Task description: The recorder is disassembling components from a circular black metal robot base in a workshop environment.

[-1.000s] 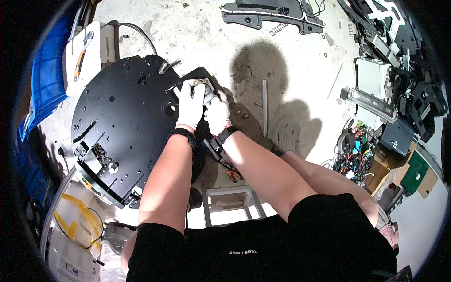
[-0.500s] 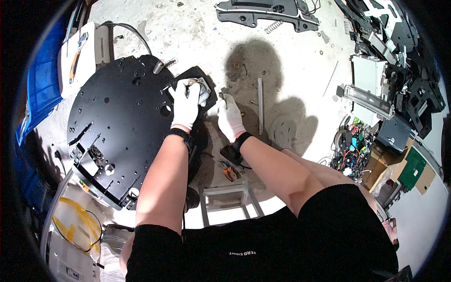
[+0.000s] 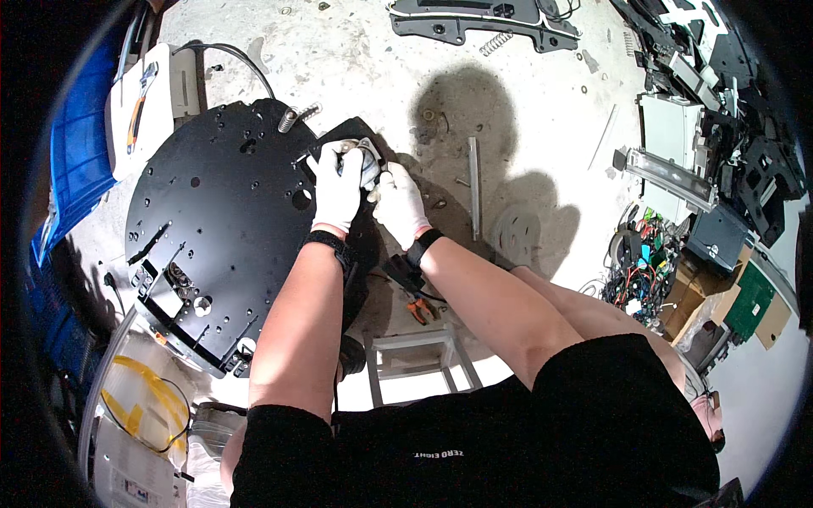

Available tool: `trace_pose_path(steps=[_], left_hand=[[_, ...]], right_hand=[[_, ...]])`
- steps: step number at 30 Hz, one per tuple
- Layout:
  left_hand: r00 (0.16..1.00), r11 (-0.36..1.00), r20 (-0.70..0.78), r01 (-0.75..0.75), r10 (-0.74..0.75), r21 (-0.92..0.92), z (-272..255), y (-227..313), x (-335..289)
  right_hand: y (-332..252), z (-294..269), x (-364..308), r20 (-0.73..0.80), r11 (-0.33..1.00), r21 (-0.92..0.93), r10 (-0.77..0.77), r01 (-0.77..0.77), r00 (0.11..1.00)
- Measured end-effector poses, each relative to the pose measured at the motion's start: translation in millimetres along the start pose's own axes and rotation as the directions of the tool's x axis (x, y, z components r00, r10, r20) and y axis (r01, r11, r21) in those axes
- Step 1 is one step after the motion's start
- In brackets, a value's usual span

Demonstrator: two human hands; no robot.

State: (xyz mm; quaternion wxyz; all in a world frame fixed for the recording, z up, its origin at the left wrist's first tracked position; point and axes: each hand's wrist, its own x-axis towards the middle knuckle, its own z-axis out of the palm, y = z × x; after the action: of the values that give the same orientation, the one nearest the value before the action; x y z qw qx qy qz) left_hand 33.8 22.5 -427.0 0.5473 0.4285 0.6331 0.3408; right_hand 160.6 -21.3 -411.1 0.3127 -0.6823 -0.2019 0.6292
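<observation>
A large round black plate (image 3: 224, 212) with many holes lies on the floor at my left. At its right edge is a smaller black block (image 3: 349, 129) carrying a silver-grey rounded metal part (image 3: 369, 166). My left hand (image 3: 338, 188), in a white glove, is closed around the left side of that metal part. My right hand (image 3: 400, 203), gloved too, is beside it with fingers bent and pinched together at the part's lower right edge. Whatever those fingertips hold is too small to make out.
A coil spring (image 3: 289, 118) stands on the round plate's far edge. Orange-handled pliers (image 3: 418, 310) lie near a grey metal frame (image 3: 411, 343). A metal bar (image 3: 474, 188) lies right of my hands. Tangled cables (image 3: 644, 262) and a cardboard box (image 3: 690, 292) are farther right.
My right hand has moved left to the metal part, where before it was apart from it. My left hand stays on the part. The view has shifted slightly.
</observation>
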Motion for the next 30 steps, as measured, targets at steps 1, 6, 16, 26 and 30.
trace_pose_path(steps=[1,6,16,26,30], left_hand=[[1.0,1.0,0.002,-0.004,0.004,-0.003,0.2,0.5,-0.4],[0.999,1.0,-0.033,-0.004,0.004,0.023,-5.8,0.1,-2.6],[0.998,0.998,-0.046,-0.049,0.05,0.027,-3.3,8.9,-4.7],[0.995,0.992,0.027,-0.097,0.095,0.079,-3.8,5.3,-2.7],[0.998,0.998,0.03,-0.049,0.05,-0.031,7.0,26.3,-4.7]], right_hand=[[1.9,1.6,-1.5,0.0,1.0,0.0,0.001,-0.001,1.0],[-6.9,12.7,-18.0,-0.016,0.996,-0.082,0.042,-0.043,0.999],[-13.6,14.3,-7.7,0.072,0.954,0.249,0.155,-0.168,0.985],[30.5,-2.7,18.4,0.407,0.253,-0.818,-0.381,0.517,0.83],[9.2,-31.0,27.4,0.538,0.687,-0.578,-0.086,0.441,0.839]])
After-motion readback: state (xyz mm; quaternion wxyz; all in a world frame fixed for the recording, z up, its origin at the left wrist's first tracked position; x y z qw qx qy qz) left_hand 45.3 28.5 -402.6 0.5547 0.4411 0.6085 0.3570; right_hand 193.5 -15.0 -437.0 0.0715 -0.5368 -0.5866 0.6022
